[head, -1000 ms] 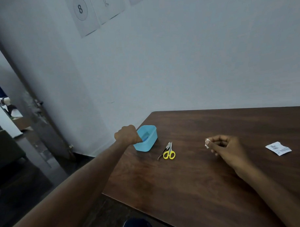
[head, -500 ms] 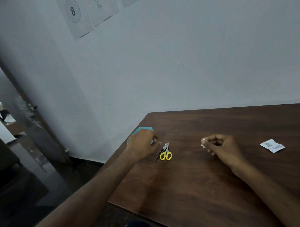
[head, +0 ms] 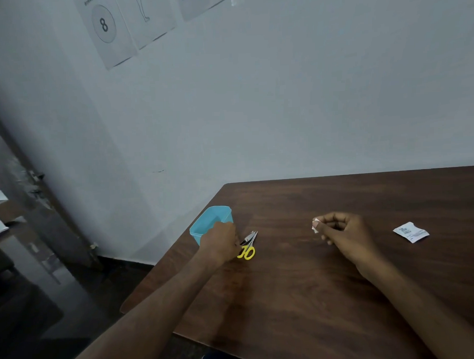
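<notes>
Pick-up step: left hand (head: 219,243) at the scissors (head: 248,250), centre-left on the worktop (head: 315,297) by the tub (head: 196,238), fingers hidden, grip unclear; right hand (head: 345,233) pinches a scrap (head: 315,226); next move needs fingers through the yellow loops.

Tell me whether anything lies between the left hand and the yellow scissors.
Nothing visible does. The left hand is right at the handles of the yellow scissors. The blue tub sits behind the hand, off that path. Whether the fingers hold the scissors cannot be told.
</notes>
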A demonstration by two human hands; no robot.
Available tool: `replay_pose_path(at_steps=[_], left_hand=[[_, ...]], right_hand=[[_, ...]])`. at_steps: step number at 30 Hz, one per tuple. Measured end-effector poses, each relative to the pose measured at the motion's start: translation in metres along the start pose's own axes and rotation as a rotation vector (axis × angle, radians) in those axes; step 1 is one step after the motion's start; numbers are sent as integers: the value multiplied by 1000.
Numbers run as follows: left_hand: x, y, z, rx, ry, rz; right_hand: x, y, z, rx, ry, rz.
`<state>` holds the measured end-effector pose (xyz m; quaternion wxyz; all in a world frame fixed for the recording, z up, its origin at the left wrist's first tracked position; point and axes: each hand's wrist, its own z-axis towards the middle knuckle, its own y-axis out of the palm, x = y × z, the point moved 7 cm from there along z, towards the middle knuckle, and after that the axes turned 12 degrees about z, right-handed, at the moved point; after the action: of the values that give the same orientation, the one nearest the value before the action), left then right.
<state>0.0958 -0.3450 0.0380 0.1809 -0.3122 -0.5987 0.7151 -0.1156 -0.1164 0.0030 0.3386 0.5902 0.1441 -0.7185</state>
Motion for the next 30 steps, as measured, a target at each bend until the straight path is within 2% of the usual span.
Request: replay_pose_path(at_steps=[10,15,30], left_hand=[[-9,-2,-1,-44,-65,-94],[-9,2,0,-46,-44,-129],[-1,-7,-2,20,-2,-28]], right_hand=[[-1,1,-3,-4,10,-12],[-1,2,-4,-7,8,-20],[-3,0,-4,-6,16,-39]])
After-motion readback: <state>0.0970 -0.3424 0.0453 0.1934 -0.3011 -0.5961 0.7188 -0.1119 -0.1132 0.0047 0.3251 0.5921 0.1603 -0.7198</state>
